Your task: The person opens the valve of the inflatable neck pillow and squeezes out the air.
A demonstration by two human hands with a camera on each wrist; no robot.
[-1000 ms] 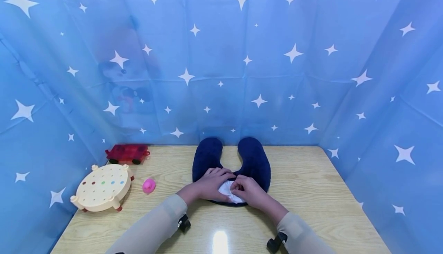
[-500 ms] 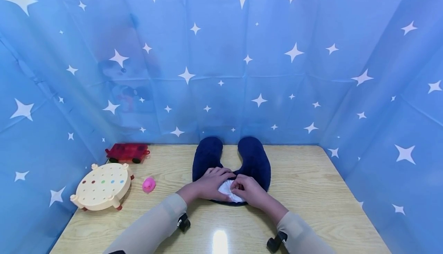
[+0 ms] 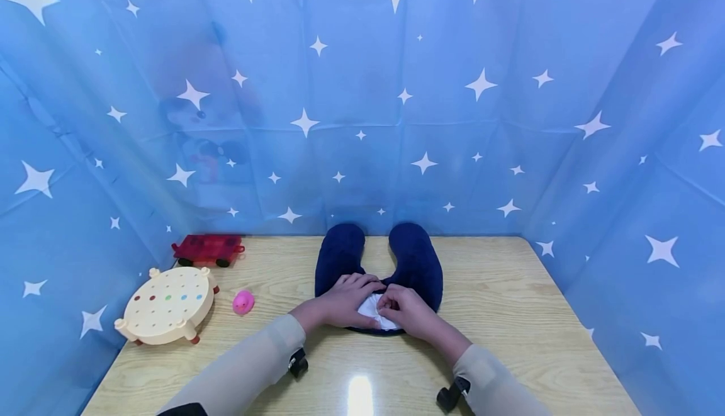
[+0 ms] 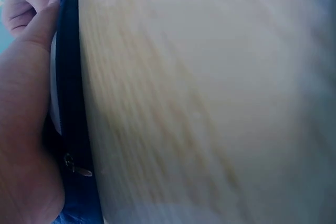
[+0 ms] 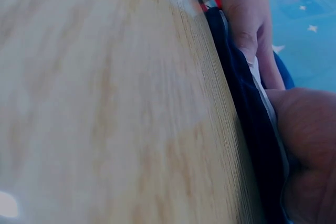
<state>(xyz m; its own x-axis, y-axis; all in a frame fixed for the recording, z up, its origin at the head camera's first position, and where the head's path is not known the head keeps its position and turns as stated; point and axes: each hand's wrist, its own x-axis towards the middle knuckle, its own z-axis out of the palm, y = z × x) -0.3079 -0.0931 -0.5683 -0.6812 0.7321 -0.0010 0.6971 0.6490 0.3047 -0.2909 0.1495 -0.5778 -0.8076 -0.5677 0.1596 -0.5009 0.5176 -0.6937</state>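
A navy U-shaped neck pillow (image 3: 421, 265) lies on the table with its two arms toward the back curtain. White inner fabric (image 3: 369, 307) shows through an opening in its curved near side. My left hand (image 3: 347, 301) rests on the left of this opening, thumb and fingers spread to either side of the white patch. From the right, my right hand (image 3: 415, 315) pinches the white fabric between curled fingertips and thumb. A zipper pull (image 4: 81, 172) hangs at the navy edge, close under the heel of my left hand in the left wrist view.
Left of the pillow stands a cream round pegboard toy (image 3: 167, 309) on short red-tipped legs. A red toy wagon (image 3: 208, 250) sits behind it. Between the pegboard and the pillow is a small pink toy (image 3: 243, 303). A blue star-patterned curtain (image 3: 362, 89) encloses the wooden table (image 3: 498, 303).
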